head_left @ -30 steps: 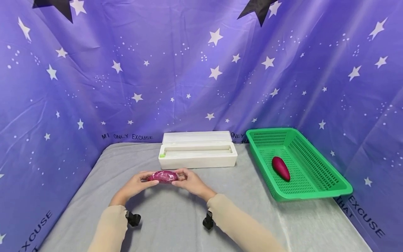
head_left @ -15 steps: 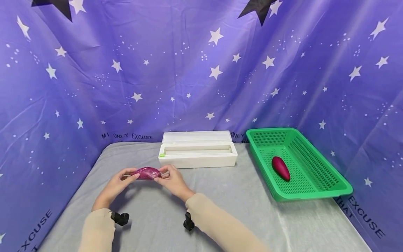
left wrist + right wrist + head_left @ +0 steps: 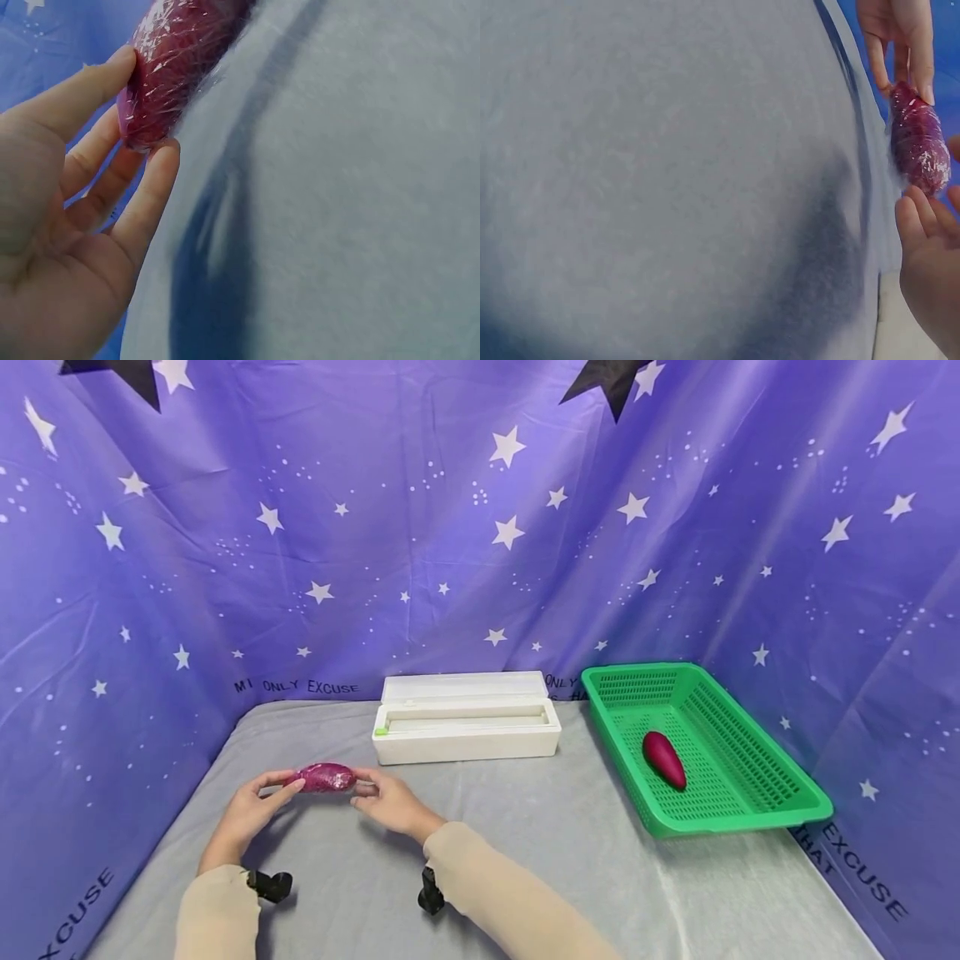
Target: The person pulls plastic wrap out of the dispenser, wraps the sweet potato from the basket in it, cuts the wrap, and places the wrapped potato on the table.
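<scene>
3 views: 1 head, 2 wrist.
Head: from above, fwd + down, far enough back for most of tabletop (image 3: 570, 810) & starry backdrop (image 3: 450, 410). L wrist: v. close, past L fingers (image 3: 150, 196) to wrapped item (image 3: 180, 60). R wrist: bit further off, mostly tabletop, R fingers (image 3: 913, 225) & item at right edge. Shared by all 3: item, L fingers, tabletop, backdrop.

A violet-blue cloth curtain (image 3: 450, 552) with white printed stars is hanging on the far, left and right sides. Black printed letters (image 3: 332, 688) are running low along it. A flat, grey-fabric-covered table (image 3: 585, 827) is standing inside.
</scene>
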### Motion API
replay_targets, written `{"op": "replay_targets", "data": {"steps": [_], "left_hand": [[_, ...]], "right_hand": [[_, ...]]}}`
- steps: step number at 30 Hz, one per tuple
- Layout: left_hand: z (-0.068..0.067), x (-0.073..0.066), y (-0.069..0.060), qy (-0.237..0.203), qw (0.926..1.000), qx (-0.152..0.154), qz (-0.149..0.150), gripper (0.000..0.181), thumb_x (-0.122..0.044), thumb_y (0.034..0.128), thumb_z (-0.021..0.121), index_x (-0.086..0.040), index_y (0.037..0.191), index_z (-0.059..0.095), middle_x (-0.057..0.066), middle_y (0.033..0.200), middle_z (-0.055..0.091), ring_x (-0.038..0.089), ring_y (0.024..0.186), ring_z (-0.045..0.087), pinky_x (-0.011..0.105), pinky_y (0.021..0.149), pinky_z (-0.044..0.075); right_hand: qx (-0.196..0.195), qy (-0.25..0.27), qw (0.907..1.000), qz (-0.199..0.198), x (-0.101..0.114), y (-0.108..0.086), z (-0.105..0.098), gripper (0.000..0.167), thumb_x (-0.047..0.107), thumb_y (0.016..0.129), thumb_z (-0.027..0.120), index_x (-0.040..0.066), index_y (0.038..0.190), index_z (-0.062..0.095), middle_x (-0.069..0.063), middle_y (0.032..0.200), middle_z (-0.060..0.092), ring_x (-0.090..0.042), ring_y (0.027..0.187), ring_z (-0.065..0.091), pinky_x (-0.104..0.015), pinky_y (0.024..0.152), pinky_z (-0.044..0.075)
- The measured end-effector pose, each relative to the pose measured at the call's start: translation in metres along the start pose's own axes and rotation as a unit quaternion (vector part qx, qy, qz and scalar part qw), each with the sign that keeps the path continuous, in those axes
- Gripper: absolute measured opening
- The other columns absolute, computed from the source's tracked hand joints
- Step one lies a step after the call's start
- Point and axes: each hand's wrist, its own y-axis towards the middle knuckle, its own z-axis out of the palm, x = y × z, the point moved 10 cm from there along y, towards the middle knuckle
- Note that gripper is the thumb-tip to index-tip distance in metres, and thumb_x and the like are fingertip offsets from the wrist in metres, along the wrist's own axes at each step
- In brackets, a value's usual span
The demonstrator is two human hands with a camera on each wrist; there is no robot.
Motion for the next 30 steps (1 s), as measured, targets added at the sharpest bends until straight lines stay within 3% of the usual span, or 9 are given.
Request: {"op": "replay_targets", "data": {"steps": [4,7,13,17,25,30], "left_hand": [[0.002,0.009,0.001,0.006,0.9998,0.005,-0.019,0.074,-0.051,0.0935,0.067,0.002,0.142,0.05,0.027,0.144,0.046,0.043,0.132,0.043,0.058,0.104,0.035],[0.002,0.011,0.002,0.014,0.9995,-0.004,-0.028,0.075,-0.053,0.0934,0.066,0.002,0.143,0.05,0.028,0.145,0.045,0.043,0.13,0.045,0.054,0.101,0.04],[0.002,0.013,0.007,0.02,0.999,-0.028,-0.029,0.07,-0.048,0.0941,0.067,0.003,0.14,0.054,0.025,0.134,0.057,0.02,0.101,0.06,0.028,0.077,0.05],[0.005,0.016,0.009,0.002,0.9989,-0.027,-0.037,0.07,-0.048,0.0938,0.068,0.004,0.139,0.054,0.024,0.132,0.058,0.008,0.092,0.058,0.024,0.073,0.049],[0.008,0.021,0.01,-0.003,0.9988,-0.014,-0.047,0.072,-0.051,0.0947,0.065,0.003,0.142,0.05,0.023,0.135,0.056,0.01,0.099,0.058,0.025,0.078,0.049],[0.007,0.019,0.01,-0.006,0.9991,-0.01,-0.042,0.071,-0.05,0.0951,0.065,0.001,0.143,0.049,0.023,0.135,0.055,0.01,0.097,0.059,0.025,0.076,0.049]], "right_hand": [[0.028,-0.01,0.9995,0.013,-0.007,0.0,0.009,0.056,0.008,0.095,0.065,0.003,0.148,0.046,-0.01,0.144,0.055,-0.018,0.126,0.057,-0.021,0.1,0.044],[0.044,-0.031,0.9985,0.012,-0.01,0.0,0.014,0.058,0.01,0.096,0.065,0.002,0.149,0.043,-0.01,0.146,0.052,-0.017,0.128,0.054,-0.022,0.103,0.042],[0.057,-0.122,0.9908,-0.002,-0.009,0.001,0.017,0.061,0.016,0.096,0.064,0.004,0.151,0.041,-0.008,0.153,0.044,-0.017,0.139,0.042,-0.026,0.113,0.03],[0.065,-0.171,0.9831,-0.006,-0.007,0.002,0.019,0.062,0.019,0.098,0.061,0.003,0.153,0.038,-0.008,0.157,0.038,-0.018,0.144,0.033,-0.026,0.116,0.023],[0.079,-0.174,0.9815,0.009,-0.009,0.003,0.021,0.068,0.023,0.096,0.062,0.004,0.155,0.034,-0.008,0.159,0.035,-0.017,0.146,0.03,-0.026,0.117,0.022],[0.078,-0.15,0.9853,0.022,-0.01,0.003,0.019,0.07,0.024,0.096,0.063,0.007,0.156,0.033,-0.005,0.159,0.035,-0.016,0.145,0.03,-0.027,0.117,0.022]]}}
